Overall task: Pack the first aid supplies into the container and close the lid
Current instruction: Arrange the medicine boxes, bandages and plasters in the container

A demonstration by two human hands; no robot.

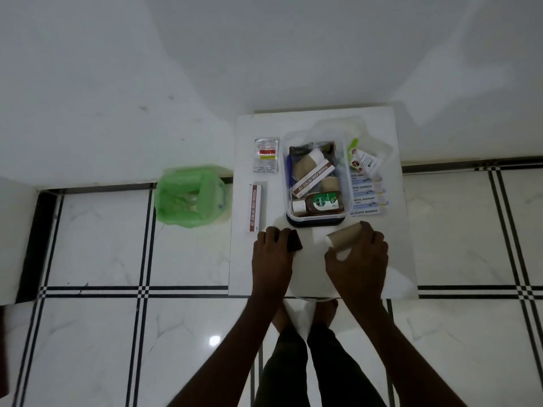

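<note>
A clear plastic container [285,183] stands on the white table [399,254], holding a brown antiseptic bottle [320,204], an ointment box [313,179] and tan bandage rolls. My left hand [271,254] grips a small dark brown item [294,242] just in front of the container. My right hand [357,259] holds a tan bandage roll [342,237] at the container's front right. A second ointment box [254,207] and a foil sachet [266,155] lie left of the container. Antiseptic bandage strips [368,195] lie to its right. The clear lid [379,148] rests behind and to the right.
A green plastic bag over a bin [191,196] sits on the tiled floor left of the table. White walls rise behind the table. My legs and feet [305,327] stand at the table's front edge.
</note>
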